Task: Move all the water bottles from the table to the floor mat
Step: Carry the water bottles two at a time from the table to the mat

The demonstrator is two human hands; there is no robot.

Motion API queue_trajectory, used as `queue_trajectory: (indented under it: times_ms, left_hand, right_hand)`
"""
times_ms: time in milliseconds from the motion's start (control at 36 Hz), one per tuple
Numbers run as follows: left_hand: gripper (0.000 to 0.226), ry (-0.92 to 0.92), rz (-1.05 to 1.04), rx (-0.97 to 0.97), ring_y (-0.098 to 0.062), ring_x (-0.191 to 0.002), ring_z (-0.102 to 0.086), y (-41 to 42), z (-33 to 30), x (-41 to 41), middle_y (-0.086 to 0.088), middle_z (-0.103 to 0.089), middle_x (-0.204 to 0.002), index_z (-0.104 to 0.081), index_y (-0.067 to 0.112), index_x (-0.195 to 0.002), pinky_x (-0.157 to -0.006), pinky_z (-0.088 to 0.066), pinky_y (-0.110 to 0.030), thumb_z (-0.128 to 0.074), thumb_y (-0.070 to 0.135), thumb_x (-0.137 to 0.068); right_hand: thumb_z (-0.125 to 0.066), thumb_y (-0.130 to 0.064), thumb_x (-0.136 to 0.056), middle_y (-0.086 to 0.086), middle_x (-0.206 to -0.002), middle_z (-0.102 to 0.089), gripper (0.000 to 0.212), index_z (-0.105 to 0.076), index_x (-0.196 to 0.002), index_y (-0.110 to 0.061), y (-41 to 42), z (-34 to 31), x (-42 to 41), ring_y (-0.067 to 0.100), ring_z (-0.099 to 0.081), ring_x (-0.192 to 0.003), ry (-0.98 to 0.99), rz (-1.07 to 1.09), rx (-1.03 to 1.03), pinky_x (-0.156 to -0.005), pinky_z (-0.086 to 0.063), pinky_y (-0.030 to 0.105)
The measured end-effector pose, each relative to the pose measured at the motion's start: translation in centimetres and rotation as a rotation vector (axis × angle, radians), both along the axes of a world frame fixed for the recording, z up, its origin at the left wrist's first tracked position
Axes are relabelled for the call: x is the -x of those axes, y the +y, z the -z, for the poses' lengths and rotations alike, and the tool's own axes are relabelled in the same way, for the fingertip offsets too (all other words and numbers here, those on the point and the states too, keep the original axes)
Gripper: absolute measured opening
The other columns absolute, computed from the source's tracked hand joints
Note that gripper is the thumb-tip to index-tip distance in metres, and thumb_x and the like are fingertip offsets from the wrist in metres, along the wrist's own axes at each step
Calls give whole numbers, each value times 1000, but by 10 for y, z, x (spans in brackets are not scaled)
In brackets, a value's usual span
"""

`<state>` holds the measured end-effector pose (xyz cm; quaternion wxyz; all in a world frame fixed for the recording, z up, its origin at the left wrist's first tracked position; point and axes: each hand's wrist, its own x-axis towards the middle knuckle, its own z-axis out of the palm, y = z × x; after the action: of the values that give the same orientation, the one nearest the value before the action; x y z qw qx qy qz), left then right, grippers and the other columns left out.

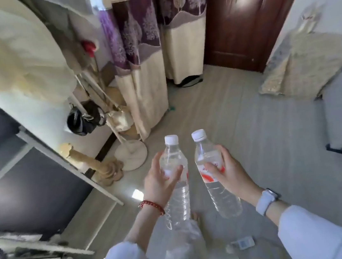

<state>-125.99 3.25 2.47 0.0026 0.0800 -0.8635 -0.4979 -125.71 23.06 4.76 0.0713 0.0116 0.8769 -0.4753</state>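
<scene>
Head view: I see the left hand (159, 182) closed around the label band of one water bottle (175, 184), cap pointing away from me. The right hand (227, 172) grips a second water bottle (214, 175) at its red-and-white label, also cap forward. Both bottles are held in the air, just beside each other but apart, above the grey floor (240, 121). A red bracelet (151, 206) circles the left wrist; a white watch (266, 200) sits on the right wrist. Beyond the left hand stands a white stand base (131, 155).
</scene>
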Motion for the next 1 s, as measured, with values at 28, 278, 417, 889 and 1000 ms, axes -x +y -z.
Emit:
queue_trajectory:
  times_ms: [28, 278, 417, 889, 1000]
  left_hand:
    - [61, -4, 26, -12, -18, -57, -52, 9, 0, 26, -6, -52, -62, -38, 24, -128, -62, -47, -32, -66, 40, -77]
    - [66, 27, 253, 39, -21, -71, -51, 126, -20, 228, -1, -52, -75, -34, 17, -135, -67, -39, -29, -64, 37, -79]
    - [63, 55, 423, 55, -20, -68, -51, 211, -18, 316, -1, -53, -74, -36, 18, -132, -65, -38, -27, -64, 39, -79]
    - [61, -47, 515, -28, -6, -58, -47, 546, -15, 588, 6, -43, -62, -35, 21, -133, -56, -39, -16, -64, 35, -81]
    - [60, -45, 517, -38, -2, -50, -47, 606, -14, 649, 6, -40, -59, -36, 21, -133, -51, -38, -10, -64, 34, -81]
  right_hand:
    - [-49, -72, -68, -8, -98, -63, 58, -39, -111, -34, 9, -1, 19, 18, -62, -90, -6, 38, 3, -81, -51, 48]
    - [-60, -45, -81, -14, -84, -57, 38, -37, -109, -32, 113, -11, 155, 17, -57, -78, 11, 325, 2, -77, -51, 42]
    - [-55, -56, -77, 11, -89, -60, 48, -33, -113, -33, 189, -4, 217, 27, -61, -80, -7, 475, -6, -76, -52, 48]
    - [-62, -37, -82, 25, -95, -58, 48, -38, -120, -20, 505, 3, 474, 32, -58, -81, -19, 678, 36, -80, -50, 42]
    - [-63, -33, -83, 25, -81, -53, 42, -39, -114, -17, 565, 7, 529, 31, -53, -70, -28, 708, 62, -74, -49, 36]
